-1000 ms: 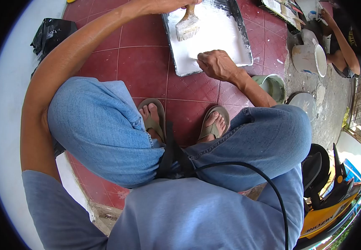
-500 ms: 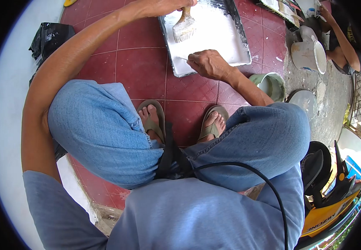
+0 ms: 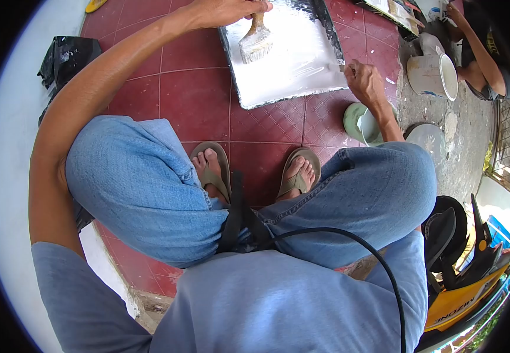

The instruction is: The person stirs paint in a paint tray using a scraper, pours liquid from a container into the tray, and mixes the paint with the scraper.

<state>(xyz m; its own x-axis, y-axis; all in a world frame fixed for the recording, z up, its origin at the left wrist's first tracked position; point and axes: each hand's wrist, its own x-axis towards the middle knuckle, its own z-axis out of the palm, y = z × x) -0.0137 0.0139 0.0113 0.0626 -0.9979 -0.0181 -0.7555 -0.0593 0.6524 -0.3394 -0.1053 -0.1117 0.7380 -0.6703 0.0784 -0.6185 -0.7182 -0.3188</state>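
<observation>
My left hand [image 3: 231,12] is closed around the handle of a wide paintbrush [image 3: 256,46], whose pale bristles point down over the white paint. The paint lies in a black-edged tray [image 3: 235,79] on the floor. At the tray's right front corner, my right hand [image 3: 366,85] is closed with the fingertips together. A small thin piece shows at its fingertips beside the rim, too little of it to name. Just below that hand stands a green pot [image 3: 353,122] with whitish liquid inside.
Red tiles [image 3: 196,100] surround the tray. A black plastic bag [image 3: 69,59] lies by the left wall. At right are a white bucket [image 3: 425,76], a grey round lid [image 3: 428,138], a second tray [image 3: 393,17] and another person's arm [image 3: 478,47]. A yellow motorbike [image 3: 455,303] stands lower right.
My right hand has moved right, from over the paint to the tray's right front corner. The left hand with the brush stays nearly in place. Streaks now mark the paint between them.
</observation>
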